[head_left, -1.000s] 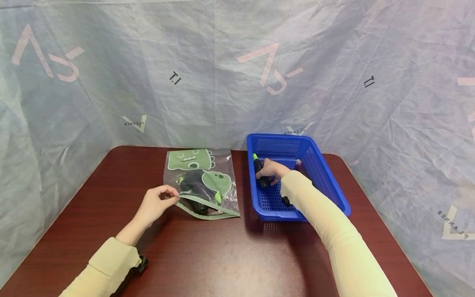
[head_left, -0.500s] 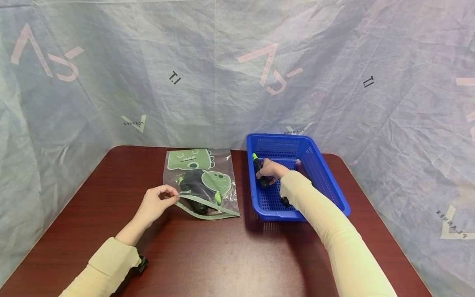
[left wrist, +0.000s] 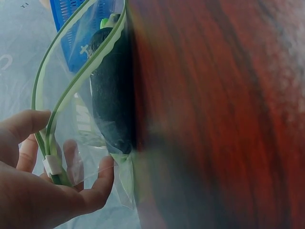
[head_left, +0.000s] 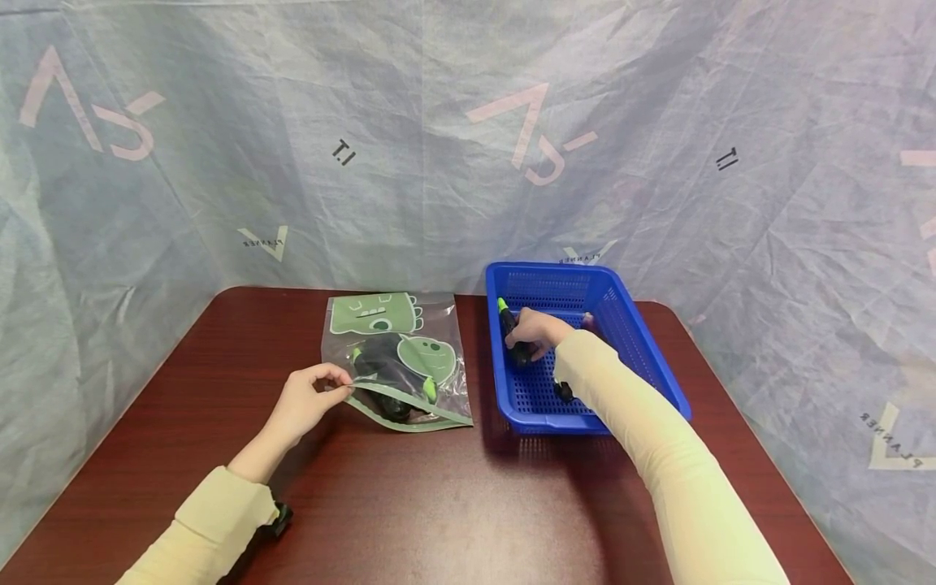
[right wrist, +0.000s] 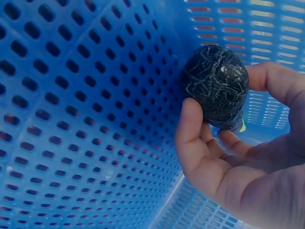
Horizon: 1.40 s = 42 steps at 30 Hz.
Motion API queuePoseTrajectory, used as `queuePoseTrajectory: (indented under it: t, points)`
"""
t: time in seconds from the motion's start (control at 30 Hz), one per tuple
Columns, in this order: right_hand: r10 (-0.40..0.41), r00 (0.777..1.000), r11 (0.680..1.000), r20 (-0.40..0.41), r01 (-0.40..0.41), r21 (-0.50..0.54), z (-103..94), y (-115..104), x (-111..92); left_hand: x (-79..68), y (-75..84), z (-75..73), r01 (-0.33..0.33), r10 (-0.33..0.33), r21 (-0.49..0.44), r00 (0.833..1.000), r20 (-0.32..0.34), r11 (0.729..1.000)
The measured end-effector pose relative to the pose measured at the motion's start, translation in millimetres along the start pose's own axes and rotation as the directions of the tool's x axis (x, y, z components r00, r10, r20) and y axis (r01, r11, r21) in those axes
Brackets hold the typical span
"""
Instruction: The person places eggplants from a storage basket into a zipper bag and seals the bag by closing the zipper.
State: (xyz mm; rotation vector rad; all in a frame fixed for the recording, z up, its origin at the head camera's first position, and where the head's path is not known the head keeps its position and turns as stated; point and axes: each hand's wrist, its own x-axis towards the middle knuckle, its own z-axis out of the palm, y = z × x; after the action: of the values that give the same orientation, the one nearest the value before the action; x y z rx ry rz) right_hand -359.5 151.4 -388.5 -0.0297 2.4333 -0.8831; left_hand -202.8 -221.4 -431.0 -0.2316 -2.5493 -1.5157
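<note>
My left hand [head_left: 310, 402] pinches the left corner of a clear zip bag [head_left: 446, 313] with green cartoon prints, beside its white slider [left wrist: 52, 164]. The bag's green-edged mouth gapes toward the near side. Inside it lie dark eggplants with bright green stems, one eggplant [left wrist: 112, 90] close behind the mouth. Over in the blue basket [head_left: 519, 424], my right hand [head_left: 539, 329] grips another dark eggplant [right wrist: 217, 83] by its rounded end. That eggplant lies along the left wall, green stem pointing away; my thumb and fingers wrap around its sides in the right wrist view.
A small pinkish item [head_left: 588, 322] sits in the basket's far right part, partly hidden by my right arm. Bag and basket stand side by side on the dark red wooden table [head_left: 439, 496]. A grey printed cloth [head_left: 424, 162] hangs behind the table and at both sides.
My right hand and the eggplant in it have shifted very slightly up and away in the head view. The left hand keeps its pinch on the bag without moving.
</note>
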Motion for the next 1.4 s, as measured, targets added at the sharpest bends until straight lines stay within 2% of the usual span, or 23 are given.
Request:
queuePoseTrajectory:
  t: [0.47,0.93,1.2,1.4]
  points:
    - [-0.030,0.999,0.999,0.039,0.030,-0.016,-15.3,-7,-16,-0.4,-0.6,0.6,0.015,-0.015,-0.009,1.000,-0.003,1.000]
    - [-0.026,0.999,0.998,0.046,0.029,-0.058,-28.7,-20,-34,-2.0,0.1,-1.7,0.002,-0.002,-0.011,1.000,0.001,1.000]
    - [-0.054,0.998,0.995,0.035,0.056,-0.081,-35.7,-29,-41,-1.4,1.5,-1.8,0.009,-0.009,-0.016,1.000,0.002,1.000]
    - [-0.069,0.996,0.996,0.048,0.071,-0.049,-38.7,-37,-47,-3.0,13.7,-2.6,0.015,-0.015,-0.004,1.000,-0.002,1.000]
